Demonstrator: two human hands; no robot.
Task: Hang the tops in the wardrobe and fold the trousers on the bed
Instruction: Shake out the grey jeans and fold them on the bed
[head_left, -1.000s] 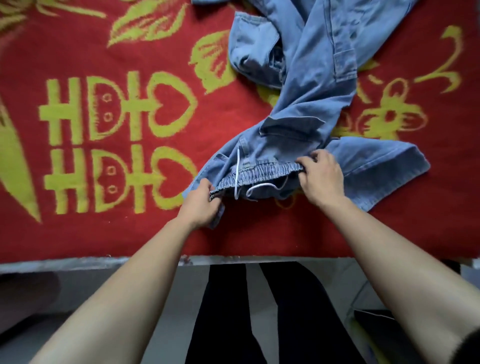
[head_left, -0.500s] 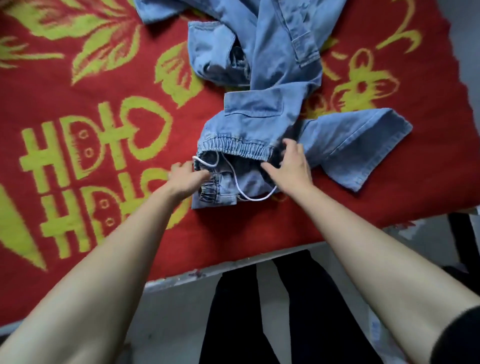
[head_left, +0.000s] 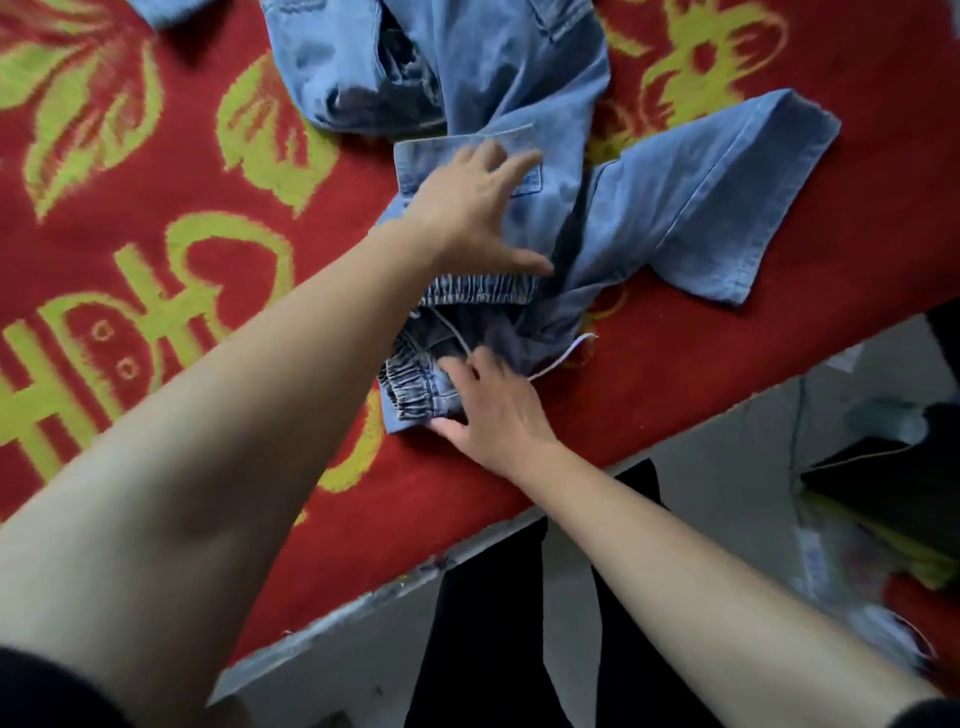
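Both pressing jeans (head_left: 701, 197): left hand (head_left: 467, 208), right hand (head_left: 498, 410); waistband (head_left: 478, 288) nearest.

The left arm (head_left: 234, 441) stretched long from the lower left, bare up to a dark sleeve (head_left: 36, 691), wrist straight. The left hand (head_left: 470, 208) lay palm down, fingers straight and spread, thumb out to the side. The right arm (head_left: 701, 561) angled in from the lower right. The right hand (head_left: 493, 410) sat nearer the body, palm down, fingers extended, a little blurred.
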